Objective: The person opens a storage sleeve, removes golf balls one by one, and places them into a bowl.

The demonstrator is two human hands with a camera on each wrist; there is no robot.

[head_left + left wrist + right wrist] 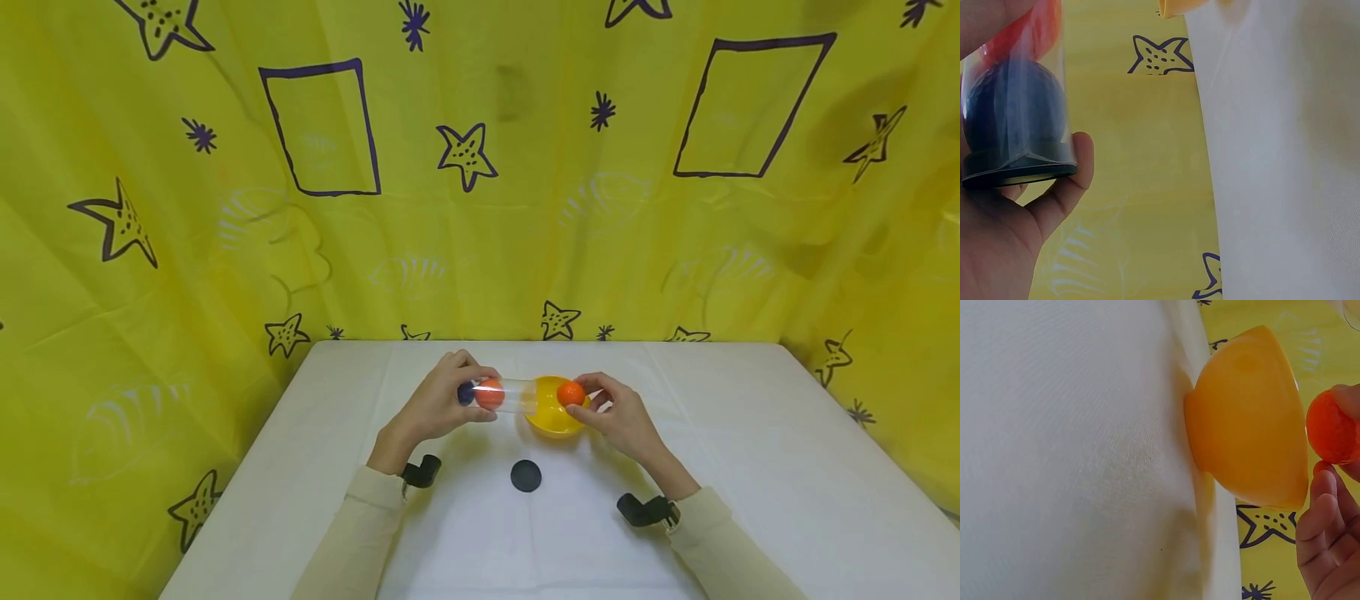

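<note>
My left hand grips a clear plastic tube lying nearly level, its free end pointing right over the bowl. Inside, a dark blue ball sits against the black end cap, with a red-orange ball beside it. Between thumb and fingers, my right hand pinches a bright orange ball, a short gap away from the tube's free end. That ball is held just above the rim of a yellow bowl, which stands upright on the table.
A round black disc lies flat on the white-covered table, nearer to me than the bowl. Yellow curtain with star drawings hangs behind the table and at both sides. Each wrist carries a black camera mount.
</note>
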